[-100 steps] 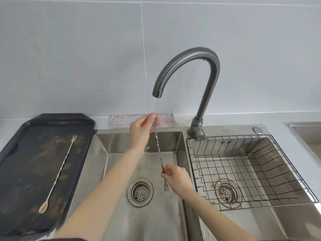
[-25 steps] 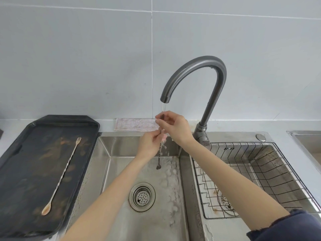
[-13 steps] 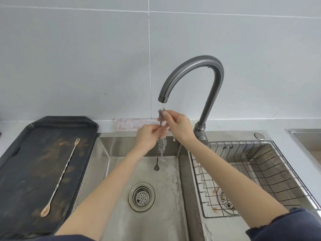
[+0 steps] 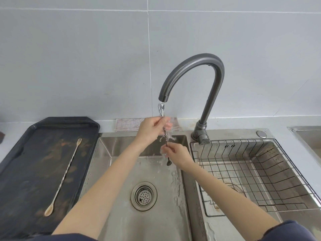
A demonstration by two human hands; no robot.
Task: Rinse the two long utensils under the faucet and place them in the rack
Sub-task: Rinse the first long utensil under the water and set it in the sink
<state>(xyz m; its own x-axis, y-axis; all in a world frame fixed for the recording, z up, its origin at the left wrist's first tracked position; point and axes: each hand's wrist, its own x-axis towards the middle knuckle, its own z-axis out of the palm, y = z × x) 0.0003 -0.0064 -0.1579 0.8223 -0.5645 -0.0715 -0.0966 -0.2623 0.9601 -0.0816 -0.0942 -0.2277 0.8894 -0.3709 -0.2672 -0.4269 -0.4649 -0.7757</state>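
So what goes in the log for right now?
phase: rinsing | left hand + right hand: grip spoon | faucet: running | rack: empty

Both forearms reach in from 6 o'clock and converge toward 12. The left hand [image 4: 150, 128] sits higher, fingers curled and pinching a thin utensil [image 4: 164, 134]. The right hand [image 4: 176, 154], at its 5 o'clock and close by, pinches the same utensil lower down.
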